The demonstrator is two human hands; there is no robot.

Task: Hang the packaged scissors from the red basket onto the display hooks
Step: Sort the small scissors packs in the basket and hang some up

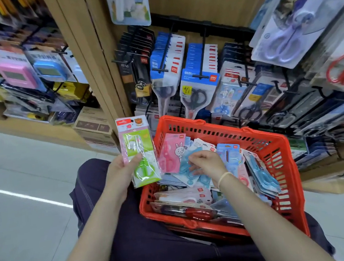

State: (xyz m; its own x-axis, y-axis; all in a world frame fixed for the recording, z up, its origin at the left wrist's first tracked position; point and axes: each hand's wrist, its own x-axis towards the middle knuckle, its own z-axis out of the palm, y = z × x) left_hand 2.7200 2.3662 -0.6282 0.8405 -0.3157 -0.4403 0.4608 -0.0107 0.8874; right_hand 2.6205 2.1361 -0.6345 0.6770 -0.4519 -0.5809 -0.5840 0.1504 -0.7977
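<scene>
The left hand (121,172) pinches a small stack of packaged scissors (139,150), thumb across the glossy front, holding it upright just left of the red basket (280,160); the top pack shows green looped handles under clear plastic on a pink and green card. The right hand (205,161) reaches down inside the basket, fingers curled onto a pale blue pack (187,165) lying in the heap, though whether it has a firm hold cannot be told. The step in hand looks like sorting and gathering matching packs, not yet hanging. The next move likely calls for lifting a pack clear of the slippery, overlapping pile and lining its punched hole with a thin black display hook (203,58) beyond the basket's far rim. The basket is rigid slotted plastic, and flat carded packs fill it.
</scene>
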